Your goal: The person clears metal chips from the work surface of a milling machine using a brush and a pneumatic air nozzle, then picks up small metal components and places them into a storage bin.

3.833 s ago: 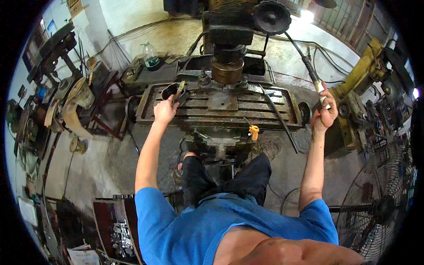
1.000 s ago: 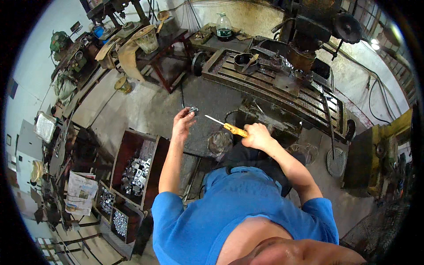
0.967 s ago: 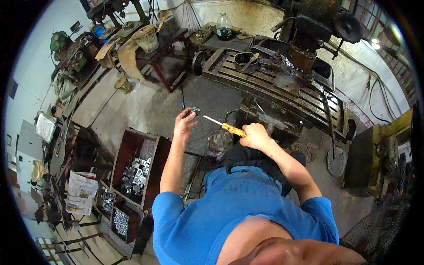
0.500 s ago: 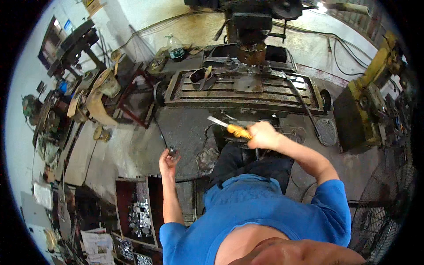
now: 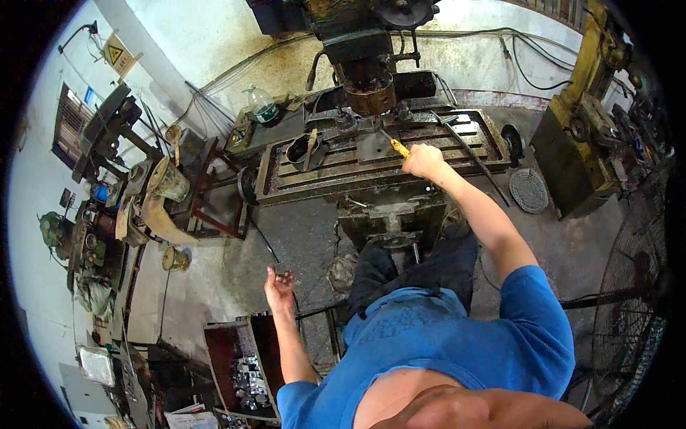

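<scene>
My right hand (image 5: pixel 425 161) is closed around the yellow handle (image 5: pixel 400 148) of a slim hand tool with a metal blade. It reaches over the slotted machine table (image 5: pixel 343 166), and the blade points toward the flat block (image 5: pixel 375 146) under the machine's spindle head (image 5: pixel 369 93). Whether the tip touches the block I cannot tell. Down at the left, my left hand (image 5: pixel 279 292) hovers above the floor near an open box (image 5: pixel 230 361) of small metal parts. Its fingers look dark and spread apart, with no piece clearly visible in them.
On the machine table stand a dark pot with a brush (image 5: pixel 306 149) and a long bar (image 5: pixel 471 154). A large plastic bottle (image 5: pixel 263 107) is behind it. A grey woven pad (image 5: pixel 529 190) lies at the right, near a yellow machine (image 5: pixel 572 143) and a fan (image 5: pixel 629 307).
My right hand has moved forward with the yellow-handled tool, over the machine table. The dark piece earlier in my left hand no longer shows. The view has shifted.
</scene>
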### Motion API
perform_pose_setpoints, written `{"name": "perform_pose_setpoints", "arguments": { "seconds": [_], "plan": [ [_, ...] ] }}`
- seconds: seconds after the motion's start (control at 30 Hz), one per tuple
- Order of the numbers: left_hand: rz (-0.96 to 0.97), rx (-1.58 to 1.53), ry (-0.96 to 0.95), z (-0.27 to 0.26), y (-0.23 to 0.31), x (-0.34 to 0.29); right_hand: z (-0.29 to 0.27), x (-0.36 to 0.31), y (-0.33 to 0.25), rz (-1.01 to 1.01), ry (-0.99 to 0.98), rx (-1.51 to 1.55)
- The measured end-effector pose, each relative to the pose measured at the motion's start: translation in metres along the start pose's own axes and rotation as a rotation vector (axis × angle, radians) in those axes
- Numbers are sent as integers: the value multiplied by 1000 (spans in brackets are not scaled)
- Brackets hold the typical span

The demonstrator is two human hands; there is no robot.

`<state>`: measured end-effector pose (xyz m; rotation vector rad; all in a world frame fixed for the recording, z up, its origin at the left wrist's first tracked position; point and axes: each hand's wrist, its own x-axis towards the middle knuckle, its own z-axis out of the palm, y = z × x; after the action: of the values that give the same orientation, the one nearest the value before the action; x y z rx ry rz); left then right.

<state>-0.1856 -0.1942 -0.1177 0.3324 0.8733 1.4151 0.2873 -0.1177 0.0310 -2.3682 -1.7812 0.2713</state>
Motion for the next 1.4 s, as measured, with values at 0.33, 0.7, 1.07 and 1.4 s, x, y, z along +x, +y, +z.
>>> {"name": "perform_pose_setpoints", "arguments": {
  "seconds": [0.33,0.7,1.07,1.4],
  "plan": [
    [-9,218,-257,86,-18,-8,-19,-133,-11,-497,-303,-14],
    [-62,339,-291,95,-11,48,17,-155,-29,-658,-105,209],
    [200,461,-177,149,0,50,15,-166,-15,-663,-82,217],
    [180,535,-395,205,-2,33,-10,-156,-16,-660,-13,201]
  ]
}}
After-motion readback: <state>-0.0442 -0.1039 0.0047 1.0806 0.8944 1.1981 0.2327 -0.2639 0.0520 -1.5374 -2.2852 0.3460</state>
